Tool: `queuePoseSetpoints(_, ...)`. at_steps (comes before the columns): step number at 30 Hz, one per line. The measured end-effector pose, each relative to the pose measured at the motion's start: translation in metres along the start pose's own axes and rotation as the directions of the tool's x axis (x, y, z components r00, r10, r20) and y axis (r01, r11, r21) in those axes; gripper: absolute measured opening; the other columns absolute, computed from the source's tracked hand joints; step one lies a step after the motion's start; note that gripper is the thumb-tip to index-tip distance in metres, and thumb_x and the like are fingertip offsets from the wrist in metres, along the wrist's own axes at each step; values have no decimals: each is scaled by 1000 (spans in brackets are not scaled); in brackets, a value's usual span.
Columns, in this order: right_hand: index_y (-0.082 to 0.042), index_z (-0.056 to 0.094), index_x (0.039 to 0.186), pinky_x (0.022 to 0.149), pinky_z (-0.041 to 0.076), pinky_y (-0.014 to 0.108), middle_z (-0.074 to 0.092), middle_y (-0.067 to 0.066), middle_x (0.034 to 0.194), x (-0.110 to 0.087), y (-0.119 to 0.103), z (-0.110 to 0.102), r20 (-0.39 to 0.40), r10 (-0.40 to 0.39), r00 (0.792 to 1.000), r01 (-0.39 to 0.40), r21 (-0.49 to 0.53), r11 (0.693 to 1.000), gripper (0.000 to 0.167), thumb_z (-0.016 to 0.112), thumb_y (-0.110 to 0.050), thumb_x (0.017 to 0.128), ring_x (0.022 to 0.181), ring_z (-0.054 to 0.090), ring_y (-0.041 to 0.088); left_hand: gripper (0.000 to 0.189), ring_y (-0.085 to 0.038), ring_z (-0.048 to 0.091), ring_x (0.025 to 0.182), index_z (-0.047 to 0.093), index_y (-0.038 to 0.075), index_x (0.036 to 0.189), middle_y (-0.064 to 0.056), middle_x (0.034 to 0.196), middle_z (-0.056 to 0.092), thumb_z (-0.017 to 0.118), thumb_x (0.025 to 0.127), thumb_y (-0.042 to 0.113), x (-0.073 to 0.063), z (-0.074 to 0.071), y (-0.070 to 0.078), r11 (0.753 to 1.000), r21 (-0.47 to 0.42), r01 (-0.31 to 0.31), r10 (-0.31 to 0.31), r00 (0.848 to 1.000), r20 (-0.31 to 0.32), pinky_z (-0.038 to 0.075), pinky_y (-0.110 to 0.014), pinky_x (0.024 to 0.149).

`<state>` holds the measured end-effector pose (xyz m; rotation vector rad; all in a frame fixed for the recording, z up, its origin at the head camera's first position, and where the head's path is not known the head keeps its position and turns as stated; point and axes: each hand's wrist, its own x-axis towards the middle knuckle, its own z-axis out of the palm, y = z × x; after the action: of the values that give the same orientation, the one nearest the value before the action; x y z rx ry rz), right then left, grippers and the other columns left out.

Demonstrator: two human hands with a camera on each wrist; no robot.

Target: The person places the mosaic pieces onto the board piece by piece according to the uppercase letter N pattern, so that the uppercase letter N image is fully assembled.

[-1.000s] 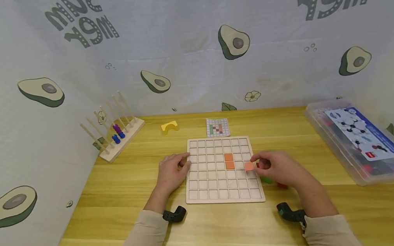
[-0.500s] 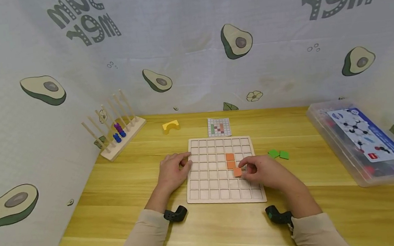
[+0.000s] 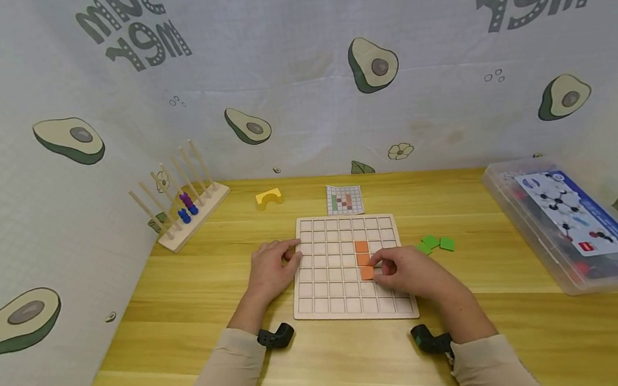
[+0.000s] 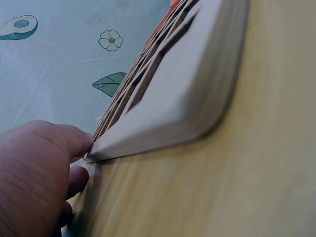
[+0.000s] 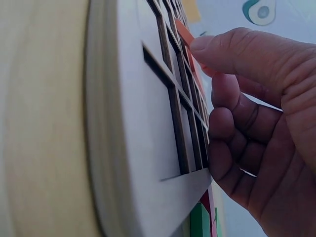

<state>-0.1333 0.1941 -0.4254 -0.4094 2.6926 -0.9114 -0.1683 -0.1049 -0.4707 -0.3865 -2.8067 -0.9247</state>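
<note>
A light wooden grid board [image 3: 321, 305] lies flat on the table in the head view. My right hand [image 3: 412, 273] pinches an orange square tile [image 3: 367, 273] between thumb and fingertips, just at a cell of the board. Two orange tiles [image 3: 362, 253] sit in the cells directly behind it, in one column. In the right wrist view the thumb presses the orange tile [image 5: 183, 33], its far side partly hidden. My left hand [image 3: 273, 271] touches the board's left edge with thumb and index finger; the left wrist view shows the thumb against the edge of the board [image 4: 148, 138].
Green tiles [image 3: 430, 242] lie right of the board, partly behind the right hand. A pattern card [image 3: 344, 200] lies behind the board. A yellow arch block [image 3: 269, 198] and a peg stand [image 3: 195, 218] with beads are at the left. A clear plastic box [image 3: 560, 226] stands right.
My right hand has carried the orange tile leftward from the board's right edge to the column with the other two orange tiles, uncovering green tiles. The left hand stays in place.
</note>
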Motion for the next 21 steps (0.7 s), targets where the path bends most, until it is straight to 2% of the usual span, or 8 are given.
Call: queuePoseSetpoints(21,-16,72,106,64,40,28,56,-3,79,0,-5,2,-1,33,999,-33,-35,999,16,75,-19,91,72,49,14,31,-18,52,82,73,18,126,5,80,63,67,97,29,0,2,-2,1000,-4,1,-1,1000,1,34,-35,78)
